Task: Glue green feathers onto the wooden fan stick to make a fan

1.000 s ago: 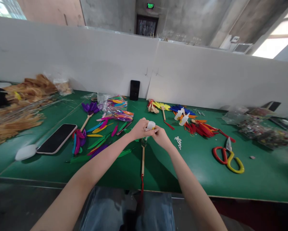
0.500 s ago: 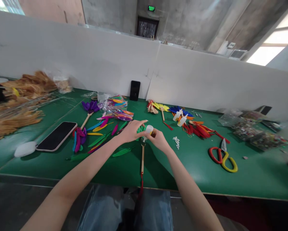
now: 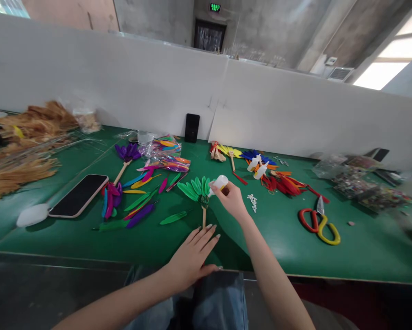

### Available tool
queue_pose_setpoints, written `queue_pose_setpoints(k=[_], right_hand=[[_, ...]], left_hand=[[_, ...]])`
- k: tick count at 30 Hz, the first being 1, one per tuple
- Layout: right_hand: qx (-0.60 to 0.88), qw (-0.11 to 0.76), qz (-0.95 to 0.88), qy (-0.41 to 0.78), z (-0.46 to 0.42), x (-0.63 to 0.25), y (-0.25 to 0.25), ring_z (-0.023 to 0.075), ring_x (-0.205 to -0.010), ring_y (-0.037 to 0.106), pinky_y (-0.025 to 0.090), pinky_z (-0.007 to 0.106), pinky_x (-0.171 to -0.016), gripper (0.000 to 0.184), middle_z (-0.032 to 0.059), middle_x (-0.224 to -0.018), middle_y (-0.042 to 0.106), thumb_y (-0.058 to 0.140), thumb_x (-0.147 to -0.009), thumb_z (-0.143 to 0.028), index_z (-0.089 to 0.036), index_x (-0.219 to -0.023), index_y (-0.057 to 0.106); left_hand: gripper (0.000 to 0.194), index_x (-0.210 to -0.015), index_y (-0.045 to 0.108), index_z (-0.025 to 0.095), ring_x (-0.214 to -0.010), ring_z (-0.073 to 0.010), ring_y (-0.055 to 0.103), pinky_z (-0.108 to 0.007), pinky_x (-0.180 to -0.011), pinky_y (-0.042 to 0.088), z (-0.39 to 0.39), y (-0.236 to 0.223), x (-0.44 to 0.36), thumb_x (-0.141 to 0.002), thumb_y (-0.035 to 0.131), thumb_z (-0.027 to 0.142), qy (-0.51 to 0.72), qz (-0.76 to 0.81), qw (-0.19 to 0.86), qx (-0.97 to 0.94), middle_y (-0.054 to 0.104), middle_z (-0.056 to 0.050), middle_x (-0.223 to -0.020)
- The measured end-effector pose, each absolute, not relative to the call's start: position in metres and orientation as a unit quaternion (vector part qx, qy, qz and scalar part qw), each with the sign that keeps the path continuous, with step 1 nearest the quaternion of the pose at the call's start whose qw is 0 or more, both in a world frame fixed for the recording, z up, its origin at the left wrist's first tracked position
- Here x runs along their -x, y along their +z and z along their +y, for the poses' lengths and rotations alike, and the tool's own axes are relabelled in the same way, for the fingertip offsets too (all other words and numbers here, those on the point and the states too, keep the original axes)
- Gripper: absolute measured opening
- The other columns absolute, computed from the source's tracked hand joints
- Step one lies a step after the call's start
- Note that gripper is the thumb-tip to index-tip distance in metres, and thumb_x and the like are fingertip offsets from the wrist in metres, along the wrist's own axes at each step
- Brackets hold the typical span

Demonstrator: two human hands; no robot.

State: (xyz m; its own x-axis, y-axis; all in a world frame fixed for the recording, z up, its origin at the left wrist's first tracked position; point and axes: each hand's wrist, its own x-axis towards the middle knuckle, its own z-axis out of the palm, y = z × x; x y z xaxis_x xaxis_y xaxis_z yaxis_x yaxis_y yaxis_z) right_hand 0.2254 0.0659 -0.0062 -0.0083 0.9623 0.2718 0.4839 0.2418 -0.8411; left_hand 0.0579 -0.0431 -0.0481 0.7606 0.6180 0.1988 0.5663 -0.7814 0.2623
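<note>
A green feather fan (image 3: 196, 189) lies in front of me, its feathers spread and its wooden handle (image 3: 204, 216) pointing at me. My left hand (image 3: 194, 252) lies flat across the lower handle, fingers stretched out, covering the rest of it. In my right hand (image 3: 229, 199) is a small white glue bottle (image 3: 220, 182), tilted with its tip down by the base of the feathers. A loose green feather (image 3: 173, 217) rests left of the fan. Small white beads (image 3: 252, 203) sit in a little pile to the right of my right hand.
Red-and-yellow-handled scissors (image 3: 319, 222) lie at the right. Two more white bottles (image 3: 257, 167) are by the blue, orange and red feathers. A purple feather fan (image 3: 128, 152), loose colourful feathers and a phone (image 3: 78, 195) occupy the left. A white partition (image 3: 123, 87) stands behind.
My left hand has moved from the feathers down onto the handle and flattened out. The green fan is now uncovered. My right hand keeps the glue bottle, now tilted more.
</note>
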Motion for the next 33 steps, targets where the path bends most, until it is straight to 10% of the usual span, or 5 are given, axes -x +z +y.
queue_pose_setpoints(k=[33], right_hand=[[0.547,0.357,-0.731,0.195,0.059,-0.214,-0.014,0.0103,-0.048,0.038,0.027,0.023,-0.045,0.035,-0.0035,-0.054,0.043,0.055,-0.076,-0.051,-0.019,-0.063,0.047]], left_hand=[[0.056,-0.132,0.039,0.011,-0.131,-0.0235,0.027,-0.039,-0.106,0.031,-0.043,-0.057,-0.056,-0.086,0.049,0.041,0.160,0.314,0.094,-0.931,0.036,-0.014,-0.140]])
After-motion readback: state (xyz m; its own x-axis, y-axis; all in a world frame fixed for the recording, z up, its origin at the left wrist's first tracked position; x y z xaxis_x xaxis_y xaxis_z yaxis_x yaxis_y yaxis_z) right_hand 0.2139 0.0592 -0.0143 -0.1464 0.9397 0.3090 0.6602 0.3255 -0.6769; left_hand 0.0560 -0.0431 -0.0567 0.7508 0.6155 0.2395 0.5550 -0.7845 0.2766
